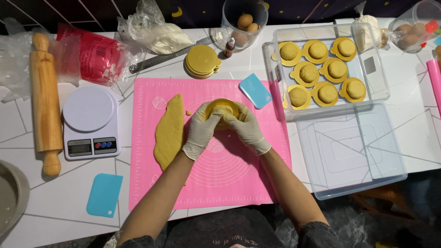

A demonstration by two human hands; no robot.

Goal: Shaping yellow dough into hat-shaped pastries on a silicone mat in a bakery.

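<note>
Both hands wear thin, wrinkled pale gloves and meet over the upper middle of the pink mat (151, 193), a smooth flexible sheet printed with faint concentric rings. The left hand (200, 131) and right hand (247, 128) cup a round yellow dough piece (222, 109) between them, fingers curled and pressed together around its rim, thumbs on top; the underside of the dough is hidden by the gloves, and whether a gold disc sits beneath it cannot be told.

On the mat's left part lies a long dough log (169, 131), matte, mustard-coloured, lumpy at the edges, with a small crumb (189, 112) beside it. A light blue plastic scraper (255, 90) with rounded corners rests on the mat's upper right corner; a second blue scraper (104, 195) lies left of the mat. Left of the mat too stand a white kitchen scale (90, 121) with a round platform and a dark display, and a wooden rolling pin (46, 101).

Above the mat sits a stack of gold discs (202, 60), a small dark bottle (229, 47) and a clear cup of brownish balls (244, 23). A crinkled red bag (94, 55) and a clear bag of white flour (158, 34) lie above the mat's left corner.

Right of the mat, a clear plastic tray (381, 80) holds eight dough balls on gold discs (317, 50); its clear lid (351, 151) lies just below, partly off the table edge
</note>
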